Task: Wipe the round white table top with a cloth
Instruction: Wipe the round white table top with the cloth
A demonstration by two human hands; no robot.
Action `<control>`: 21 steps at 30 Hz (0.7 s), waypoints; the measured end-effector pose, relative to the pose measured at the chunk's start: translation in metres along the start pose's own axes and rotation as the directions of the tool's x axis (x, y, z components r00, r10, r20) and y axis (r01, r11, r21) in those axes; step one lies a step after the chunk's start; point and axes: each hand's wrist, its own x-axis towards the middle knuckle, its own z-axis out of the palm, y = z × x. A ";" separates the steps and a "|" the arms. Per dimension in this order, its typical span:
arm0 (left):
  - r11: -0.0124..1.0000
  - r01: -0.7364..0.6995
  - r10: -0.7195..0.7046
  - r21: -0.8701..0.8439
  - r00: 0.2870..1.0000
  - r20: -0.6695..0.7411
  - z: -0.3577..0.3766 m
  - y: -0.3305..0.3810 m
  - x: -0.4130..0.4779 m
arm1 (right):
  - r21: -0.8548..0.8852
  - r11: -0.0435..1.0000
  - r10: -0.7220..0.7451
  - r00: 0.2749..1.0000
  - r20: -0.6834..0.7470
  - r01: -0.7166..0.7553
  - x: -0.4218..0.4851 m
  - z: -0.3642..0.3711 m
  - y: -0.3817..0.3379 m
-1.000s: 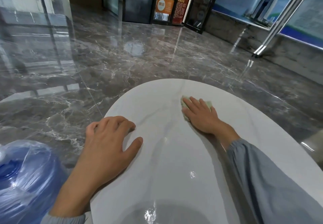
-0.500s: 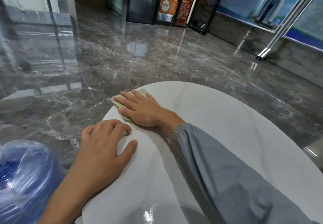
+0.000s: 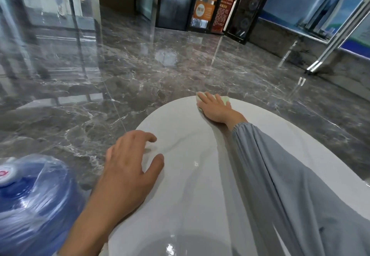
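Note:
The round white table top (image 3: 200,195) fills the lower middle of the head view, glossy with faint grey veins. My right hand (image 3: 215,108) lies flat with straight fingers on a pale green cloth (image 3: 225,99) at the table's far edge; the hand covers most of the cloth. The grey sleeve of that arm stretches across the table. My left hand (image 3: 128,167) rests palm down on the table's left rim, fingers spread and slightly bent, holding nothing.
A blue water jug wrapped in clear plastic (image 3: 34,201) stands on the floor close to the table's left side. Dark polished marble floor (image 3: 140,79) surrounds the table. Glass doors, a sign stand (image 3: 206,1) and a wall poster are far behind.
My right hand slid the cloth from the middle of the table to its left edge, then out to the far edge. My left hand stayed on the left rim.

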 end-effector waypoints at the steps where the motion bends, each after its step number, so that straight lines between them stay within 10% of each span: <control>1: 0.997 0.021 -0.023 -0.073 0.999 -0.032 -0.001 0.000 0.001 | -0.021 0.995 -0.094 0.996 0.001 0.094 -0.006 0.005 -0.019; 8: 0.800 0.163 -0.344 -0.577 0.913 -0.219 -0.015 0.017 0.001 | -0.095 0.798 -0.590 0.804 0.076 0.595 -0.115 0.050 -0.136; 15: 0.610 0.139 -0.444 -0.780 0.876 -0.190 -0.029 0.000 -0.010 | -0.104 0.741 -0.654 0.748 0.110 0.663 -0.263 0.071 -0.117; 21: 0.650 0.205 -0.348 -0.732 0.937 -0.047 -0.035 0.013 -0.034 | -0.153 0.715 -0.675 0.731 0.099 0.682 -0.356 0.091 -0.067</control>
